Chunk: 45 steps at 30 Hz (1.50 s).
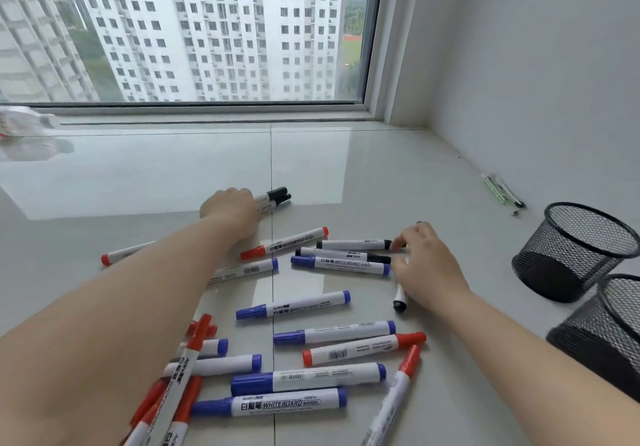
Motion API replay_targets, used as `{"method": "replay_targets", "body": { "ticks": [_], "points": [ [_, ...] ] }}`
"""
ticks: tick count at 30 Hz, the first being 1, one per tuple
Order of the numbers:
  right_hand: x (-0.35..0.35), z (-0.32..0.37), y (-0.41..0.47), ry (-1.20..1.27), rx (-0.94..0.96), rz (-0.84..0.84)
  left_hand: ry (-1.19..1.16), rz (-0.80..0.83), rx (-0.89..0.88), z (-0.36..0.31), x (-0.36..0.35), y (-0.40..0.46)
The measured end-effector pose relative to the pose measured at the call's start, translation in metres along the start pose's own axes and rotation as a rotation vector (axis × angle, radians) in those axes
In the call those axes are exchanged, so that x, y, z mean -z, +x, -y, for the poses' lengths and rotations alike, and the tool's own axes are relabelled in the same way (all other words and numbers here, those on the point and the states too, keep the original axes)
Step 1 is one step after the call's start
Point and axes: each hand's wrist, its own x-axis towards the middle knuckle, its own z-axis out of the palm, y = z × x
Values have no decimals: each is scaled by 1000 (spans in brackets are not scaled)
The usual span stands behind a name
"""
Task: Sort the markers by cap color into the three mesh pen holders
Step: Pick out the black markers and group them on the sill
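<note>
Whiteboard markers with red, blue and black caps lie scattered on a glossy tiled ledge. My left hand (232, 213) is closed around two black-capped markers (277, 196), whose caps stick out to its right. My right hand (426, 265) holds a black-capped marker (400, 298) under the palm, while its fingertips touch the end of another black-capped marker (356, 244) on the ledge. A third black-capped marker (343, 255) and a blue-capped one (343, 265) lie just below that. Two black mesh pen holders (575, 251) (606, 334) stand empty at the right.
A window runs along the back of the ledge and a white wall closes the right side. A crumpled plastic wrapper (24, 123) lies at the far left. A thin green packet (498, 189) rests by the wall. Several red and blue markers (304, 380) crowd the near ledge.
</note>
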Motion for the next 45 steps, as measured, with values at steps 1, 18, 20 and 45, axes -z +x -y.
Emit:
{"method": "replay_targets", "body": {
  "ticks": [1,18,20,45],
  "points": [
    [-2,0,-1,48,-2,-40,-6,-17,-27,0,2,0],
    [7,18,-1,172,-80,75,-230,138,-423,-98,11,-19],
    [8,13,-2,147,-69,170,-229,114,-400,-102,7,-18],
    [52,18,-27,269,63,197,-877,-93,-305,-45,53,-72]
  ]
}}
